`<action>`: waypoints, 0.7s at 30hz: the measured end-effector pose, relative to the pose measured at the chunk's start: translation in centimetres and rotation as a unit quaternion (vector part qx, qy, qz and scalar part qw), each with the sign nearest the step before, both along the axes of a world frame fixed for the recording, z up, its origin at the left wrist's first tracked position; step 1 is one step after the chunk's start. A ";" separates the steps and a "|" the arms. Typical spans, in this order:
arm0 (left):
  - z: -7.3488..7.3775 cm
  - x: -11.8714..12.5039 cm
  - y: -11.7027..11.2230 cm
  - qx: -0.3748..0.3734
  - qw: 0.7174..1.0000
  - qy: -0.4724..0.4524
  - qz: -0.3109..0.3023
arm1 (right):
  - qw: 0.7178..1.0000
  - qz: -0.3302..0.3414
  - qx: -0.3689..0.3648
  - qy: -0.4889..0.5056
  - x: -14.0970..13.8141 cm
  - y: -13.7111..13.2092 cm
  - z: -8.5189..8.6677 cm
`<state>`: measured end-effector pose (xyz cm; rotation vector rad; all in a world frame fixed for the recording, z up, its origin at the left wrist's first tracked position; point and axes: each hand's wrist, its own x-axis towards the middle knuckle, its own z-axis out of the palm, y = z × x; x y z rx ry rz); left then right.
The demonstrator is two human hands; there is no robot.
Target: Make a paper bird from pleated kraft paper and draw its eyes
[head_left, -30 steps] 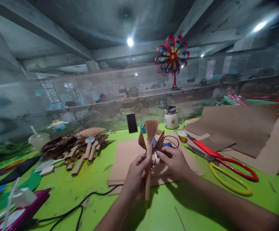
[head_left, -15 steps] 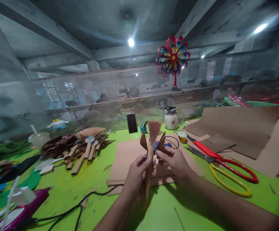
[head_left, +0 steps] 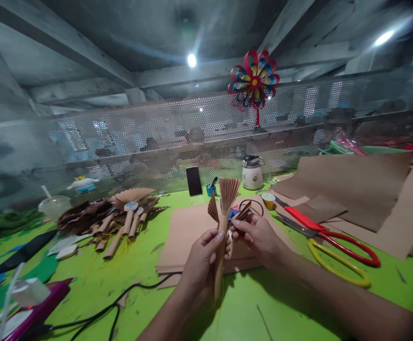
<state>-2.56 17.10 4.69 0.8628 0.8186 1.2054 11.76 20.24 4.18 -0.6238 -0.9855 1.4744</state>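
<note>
My left hand [head_left: 203, 255] is closed around the rolled brown paper handle of a pleated paper fan [head_left: 229, 193], held upright in front of me. A small pleated wing [head_left: 212, 208] stands out on the fan's left side. On the right, my right hand [head_left: 259, 239] pinches another small pleated paper wing [head_left: 244, 211] at its folds, which tilts outward. Yellow thread hangs below the handle. Behind the hands lies a stack of brown paper sheets [head_left: 185, 227], with a blue object [head_left: 234, 214] partly hidden by the fan.
Large scissors [head_left: 322, 232] lie at right beside brown paper [head_left: 355, 184]. Finished-looking pleated fans [head_left: 130, 213] are piled at left. A phone [head_left: 194, 181], a white jar [head_left: 252, 174] and a small yellow tub [head_left: 268, 201] stand behind. A black cable [head_left: 131, 289] runs to a purple power strip [head_left: 46, 310].
My right hand has pulled the right wing outward and down, so it leans further from the central fan. My left hand keeps its hold. The other person's hand at far left is gone from view.
</note>
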 end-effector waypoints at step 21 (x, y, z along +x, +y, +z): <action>-0.3 -0.5 0.3 -0.003 1.000 -0.022 -0.022 | 0.978 -0.093 0.147 -0.118 -0.1 -0.6 0.7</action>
